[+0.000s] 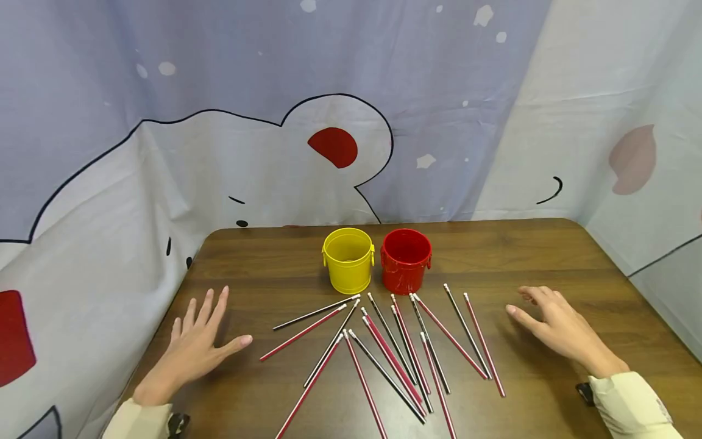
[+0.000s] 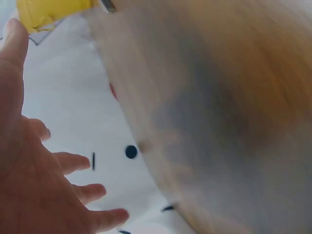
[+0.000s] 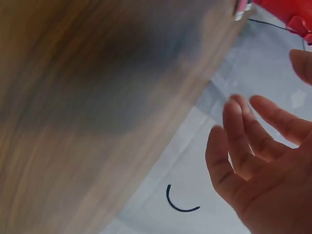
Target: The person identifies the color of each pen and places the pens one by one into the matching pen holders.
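Observation:
Several red and black pencils with white eraser ends lie spread over the middle of the table, among them a black pencil (image 1: 309,316) at the left and a red pencil (image 1: 484,344) at the right. Behind them a yellow bucket (image 1: 351,271) stands beside a red bucket (image 1: 404,271). My left hand (image 1: 194,344), fingers spread, is left of the pencils and holds nothing. On the other side my right hand (image 1: 565,326) hovers with loosely bent fingers, also holding nothing. The wrist views show both palms with the table beyond.
The brown wooden table (image 1: 263,250) has its far edge just behind the buckets. A patterned cloth (image 1: 439,122) hangs behind it and along both sides. Light sleeves (image 1: 633,402) cover both forearms.

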A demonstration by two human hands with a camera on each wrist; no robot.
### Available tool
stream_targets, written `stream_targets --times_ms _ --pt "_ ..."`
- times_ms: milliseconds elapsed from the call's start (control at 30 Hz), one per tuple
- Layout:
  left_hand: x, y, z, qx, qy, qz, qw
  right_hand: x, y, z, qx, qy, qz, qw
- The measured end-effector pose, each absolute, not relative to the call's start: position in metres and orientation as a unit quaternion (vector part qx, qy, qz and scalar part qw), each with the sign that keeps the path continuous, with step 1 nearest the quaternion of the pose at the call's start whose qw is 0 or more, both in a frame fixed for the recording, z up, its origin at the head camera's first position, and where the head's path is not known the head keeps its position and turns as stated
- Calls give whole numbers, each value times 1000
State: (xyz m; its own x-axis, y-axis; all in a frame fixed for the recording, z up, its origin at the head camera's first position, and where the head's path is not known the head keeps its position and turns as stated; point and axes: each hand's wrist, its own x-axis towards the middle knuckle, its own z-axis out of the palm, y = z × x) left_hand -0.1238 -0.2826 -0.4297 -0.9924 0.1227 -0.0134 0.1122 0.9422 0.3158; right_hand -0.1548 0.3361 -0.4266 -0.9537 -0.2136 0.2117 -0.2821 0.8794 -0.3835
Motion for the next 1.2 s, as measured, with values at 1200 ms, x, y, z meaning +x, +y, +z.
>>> stream_targets --times_ms 1200 --pt "-179 -189 -402 84 933 348 21 -182 266 -433 34 -974 224 -26"
